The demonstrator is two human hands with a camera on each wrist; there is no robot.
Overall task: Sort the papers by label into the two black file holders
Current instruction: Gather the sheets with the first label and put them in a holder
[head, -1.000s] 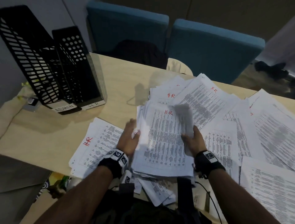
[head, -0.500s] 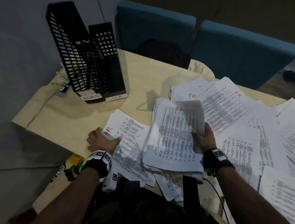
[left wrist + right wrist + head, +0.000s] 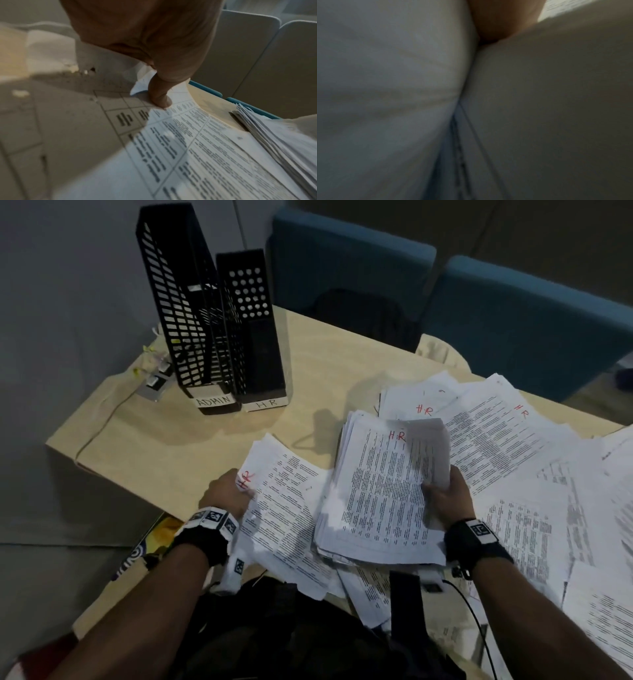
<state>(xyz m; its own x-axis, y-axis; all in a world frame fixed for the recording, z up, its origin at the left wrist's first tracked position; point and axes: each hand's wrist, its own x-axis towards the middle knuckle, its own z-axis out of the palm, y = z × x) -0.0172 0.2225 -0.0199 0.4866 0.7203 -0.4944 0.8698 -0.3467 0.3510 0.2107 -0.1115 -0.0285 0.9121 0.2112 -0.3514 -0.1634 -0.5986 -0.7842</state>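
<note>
Fingers of the left hand [image 3: 227,494] pinch the near-left corner of a sheet marked HR [image 3: 284,508]; its thumb [image 3: 159,97] presses on top. Right hand [image 3: 448,501] grips a thick stack [image 3: 383,494] by its right edge, lifted over loose papers [image 3: 513,446] that cover the right side of the surface [image 3: 164,453], long axis running away from the person. Two black file holders [image 3: 212,330], labelled ADMIN and HR, stand upright at the far-left corner. Blue chairs [image 3: 349,265] stand beyond the far edge.
</note>
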